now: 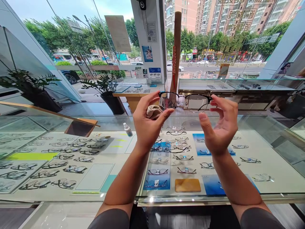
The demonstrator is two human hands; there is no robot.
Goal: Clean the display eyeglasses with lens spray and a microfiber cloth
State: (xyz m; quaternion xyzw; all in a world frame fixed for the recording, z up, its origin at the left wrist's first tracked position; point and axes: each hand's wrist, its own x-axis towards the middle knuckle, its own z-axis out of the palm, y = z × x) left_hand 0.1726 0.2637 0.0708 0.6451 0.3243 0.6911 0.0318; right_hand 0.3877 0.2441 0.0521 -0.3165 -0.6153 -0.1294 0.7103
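A pair of eyeglasses (183,96) with a black upper rim and clear lenses is held up above the glass counter, between my two hands. My left hand (149,122) grips its left end near the hinge, and a bunched beige cloth (154,112) is tucked in the same palm. At the other end, my right hand (220,124) pinches the right hinge with the fingertips, its thumb raised apart below the frame. The temples are partly visible behind the lenses.
Beneath my arms is a glass display counter (166,200) with many eyeglasses (75,168) inside. A small spray bottle (128,129) stands on it beyond my left forearm. A wooden-edged stand (81,125) is at the left. Potted plants (111,95) and more showcases (209,84) stand farther back.
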